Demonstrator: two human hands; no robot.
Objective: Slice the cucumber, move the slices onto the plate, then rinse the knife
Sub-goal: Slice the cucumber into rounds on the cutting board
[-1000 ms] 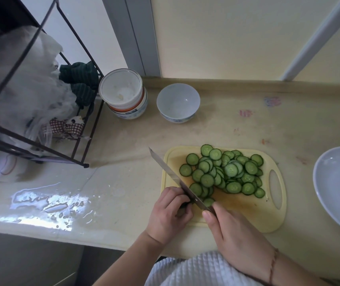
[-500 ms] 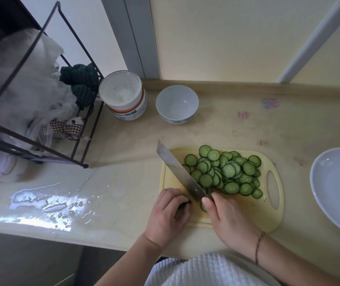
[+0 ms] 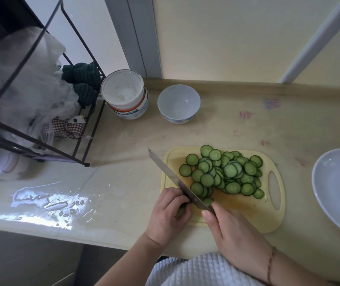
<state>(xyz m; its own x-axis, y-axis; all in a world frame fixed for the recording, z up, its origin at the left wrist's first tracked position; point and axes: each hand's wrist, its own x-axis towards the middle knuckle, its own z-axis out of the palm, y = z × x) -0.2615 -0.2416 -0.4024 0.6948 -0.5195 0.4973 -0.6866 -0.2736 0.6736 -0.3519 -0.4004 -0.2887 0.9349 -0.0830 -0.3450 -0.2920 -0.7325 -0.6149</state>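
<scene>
Left hand (image 3: 168,213): fingers curled over the dark cucumber stub (image 3: 182,205) at the near-left edge of the cutting board (image 3: 247,211).
Right hand (image 3: 233,240): grips the knife (image 3: 175,179) handle; blade runs diagonally away to the left, tip past the board's left edge.
Slices (image 3: 222,174): heaped mid-board, just right of the blade.
Plate (image 3: 338,188): on the worktop (image 3: 123,172), right of the board and apart from it, cut off by the frame edge.
Open room: bare worktop left of the board, wet patch (image 3: 47,201) near the front edge.
</scene>
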